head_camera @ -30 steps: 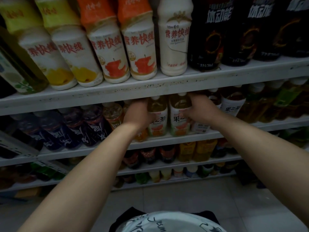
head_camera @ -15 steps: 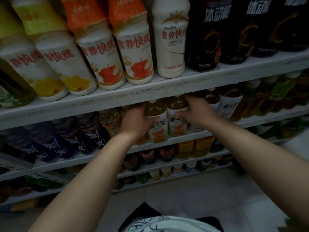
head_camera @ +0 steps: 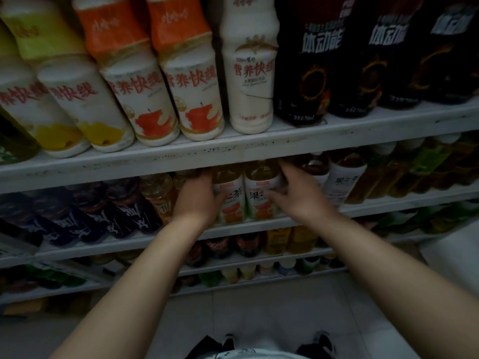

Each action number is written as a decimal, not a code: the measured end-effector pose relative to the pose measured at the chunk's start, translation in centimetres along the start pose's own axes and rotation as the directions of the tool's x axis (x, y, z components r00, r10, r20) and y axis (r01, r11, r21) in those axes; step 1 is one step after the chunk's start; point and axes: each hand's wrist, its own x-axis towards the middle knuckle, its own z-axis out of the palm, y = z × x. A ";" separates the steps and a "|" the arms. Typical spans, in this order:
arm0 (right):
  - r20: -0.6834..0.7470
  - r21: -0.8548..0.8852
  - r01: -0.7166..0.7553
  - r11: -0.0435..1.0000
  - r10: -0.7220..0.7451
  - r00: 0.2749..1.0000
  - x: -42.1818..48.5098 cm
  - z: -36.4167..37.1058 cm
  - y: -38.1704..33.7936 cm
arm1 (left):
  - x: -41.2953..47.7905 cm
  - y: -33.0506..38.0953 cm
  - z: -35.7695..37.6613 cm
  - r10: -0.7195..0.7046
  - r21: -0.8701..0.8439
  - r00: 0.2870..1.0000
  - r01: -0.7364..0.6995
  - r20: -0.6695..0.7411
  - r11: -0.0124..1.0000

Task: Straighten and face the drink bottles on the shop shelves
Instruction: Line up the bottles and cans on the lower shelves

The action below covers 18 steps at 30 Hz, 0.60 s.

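Two amber fruit-tea bottles with white and orange labels stand side by side at the front of the second shelf (head_camera: 259,224). My left hand (head_camera: 198,196) grips the left fruit-tea bottle (head_camera: 229,200) from its left side, fingers curled round it. My right hand (head_camera: 298,194) wraps round the right fruit-tea bottle (head_camera: 260,200) from its right side, thumb across the label. Both labels face outward. The bottle caps are hidden under the shelf above.
The top shelf (head_camera: 233,151) carries white milk-drink bottles (head_camera: 197,86) and black bottles (head_camera: 308,68). Dark purple bottles (head_camera: 85,211) stand left of my hands, more tea bottles (head_camera: 344,182) and green-labelled ones to the right. Lower shelves hold small bottles above a tiled floor (head_camera: 259,307).
My right hand has slid down the right bottle's side, its thumb now across the label. My view has tilted down slightly; both hands stay on the two tea bottles.
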 end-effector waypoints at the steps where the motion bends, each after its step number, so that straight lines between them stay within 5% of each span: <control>1: -0.036 0.023 0.046 0.999 -0.045 0.998 -1.1 -0.4 0.6 | -0.4 0.4 0.4 -0.044 0.016 0.999 0.044 -0.024 0.999; 6: -0.352 -0.122 0.169 0.978 -0.202 0.914 -4.2 -6.8 6.8 | -4.6 3.1 3.7 -0.076 -0.151 0.956 0.034 -0.282 0.988; 10: -0.233 -0.131 0.108 0.985 -0.137 0.963 -2.8 -11.5 9.1 | -7.9 7.7 7.3 -0.216 -0.240 0.855 0.111 -0.472 0.964; 14: -0.046 -0.218 0.233 0.948 -0.249 0.968 -1.5 -11.9 8.4 | -8.5 13.9 10.9 -0.196 -0.248 0.941 0.128 -0.274 0.960; 18: 0.112 -0.169 0.134 0.977 -0.116 0.987 0.5 -10.3 6.5 | -7.2 18.5 13.6 -0.249 -0.482 0.968 0.228 0.021 0.846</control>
